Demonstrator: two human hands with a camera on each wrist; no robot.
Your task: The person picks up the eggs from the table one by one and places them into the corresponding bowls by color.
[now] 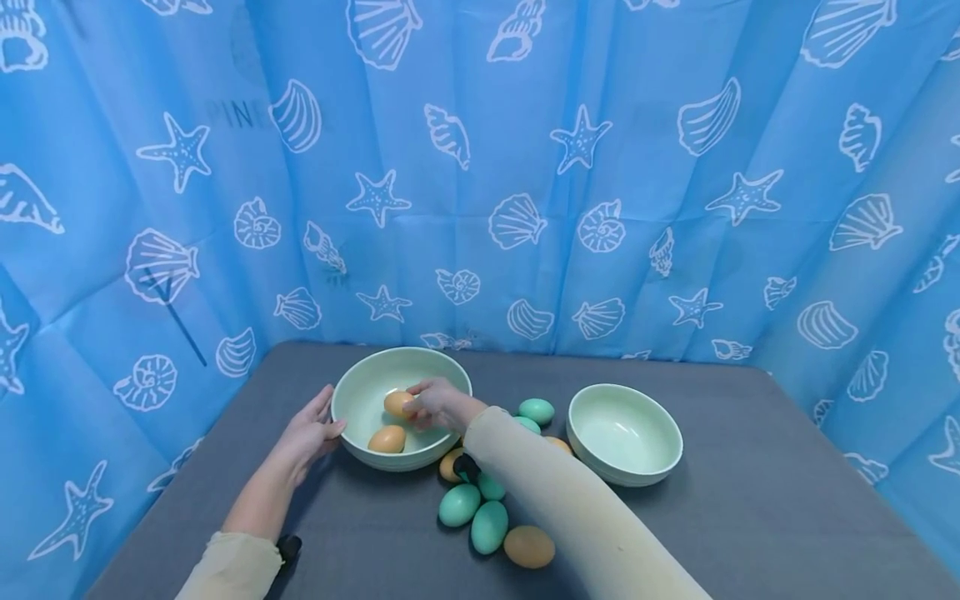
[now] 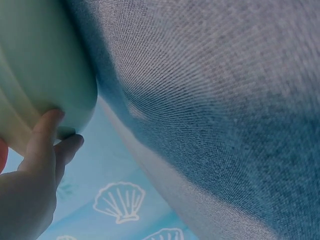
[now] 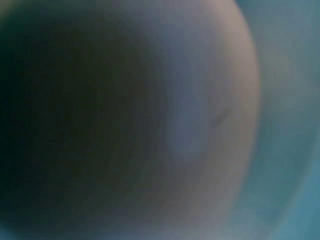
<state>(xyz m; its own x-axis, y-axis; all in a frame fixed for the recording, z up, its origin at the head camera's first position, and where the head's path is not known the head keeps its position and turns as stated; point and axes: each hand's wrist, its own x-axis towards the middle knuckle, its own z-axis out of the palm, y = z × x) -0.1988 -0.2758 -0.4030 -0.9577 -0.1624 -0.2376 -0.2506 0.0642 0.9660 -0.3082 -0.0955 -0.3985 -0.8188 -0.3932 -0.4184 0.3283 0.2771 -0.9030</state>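
My right hand (image 1: 441, 402) reaches inside the left pale green bowl (image 1: 352, 392) and pinches a brown egg (image 1: 398, 404) between thumb and fingers. A second brown egg (image 1: 387, 439) lies in the same bowl, just in front of it. At the bowl's left side my left hand (image 1: 309, 429) grips the wall, thumb at the rim. The left wrist view shows the fingers (image 2: 44, 137) against the bowl's ridged outside. A dark, blurred rounded shape (image 3: 215, 120) fills most of the right wrist view.
Several green eggs (image 1: 489, 527) and brown eggs (image 1: 529, 547) lie loose between the bowls, partly hidden under my right sleeve (image 1: 555, 500). Another pale green bowl (image 1: 626, 433) stands to the right on the grey tablecloth (image 1: 765, 500). A blue shell-patterned curtain (image 1: 480, 192) hangs behind.
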